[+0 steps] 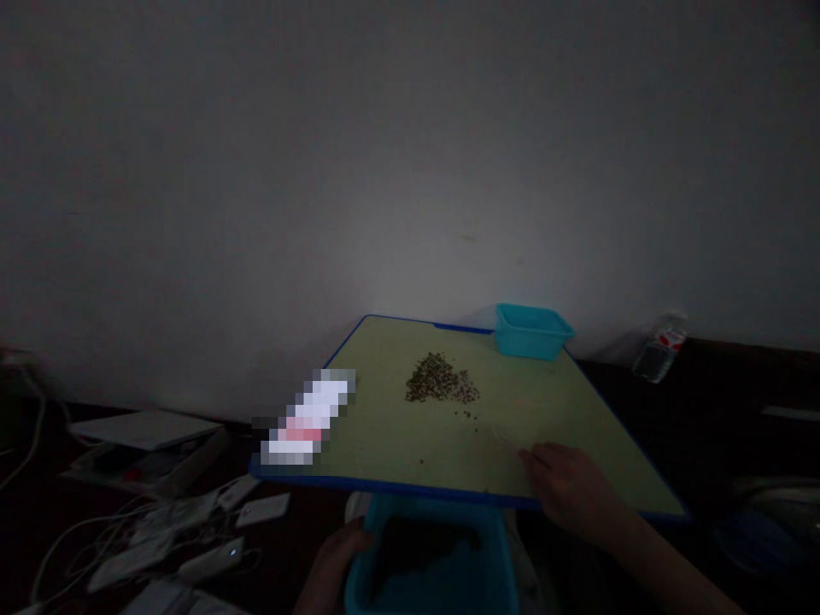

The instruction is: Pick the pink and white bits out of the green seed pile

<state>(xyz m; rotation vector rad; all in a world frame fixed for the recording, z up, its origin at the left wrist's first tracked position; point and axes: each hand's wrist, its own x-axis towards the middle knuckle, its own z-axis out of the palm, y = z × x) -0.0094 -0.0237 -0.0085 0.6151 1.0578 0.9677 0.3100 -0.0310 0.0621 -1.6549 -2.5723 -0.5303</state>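
My right hand (564, 487) is closed over the near right part of a pale yellow board (384, 440) with a blue edge. Pinched in its fingers is a thin, pale tool (506, 439), its tip pointing toward a heap of small dark grains (432, 378). A lighter patch of grains lies at the heap's right side, and a few are scattered nearer me. Below the board's near edge, my left hand (339, 551) grips the left rim of a blue plastic tub (511, 555). Dark material lies inside this tub; dim light hides what it is.
Another blue tub (531, 337) stands at the board's back right corner. A blurred-out bright screen (304, 423) lies at its left edge. Cables and white devices (262, 509) spread at lower left beside an open box (147, 440). A bottle (662, 348) lies tilted at right; a wall rises behind.
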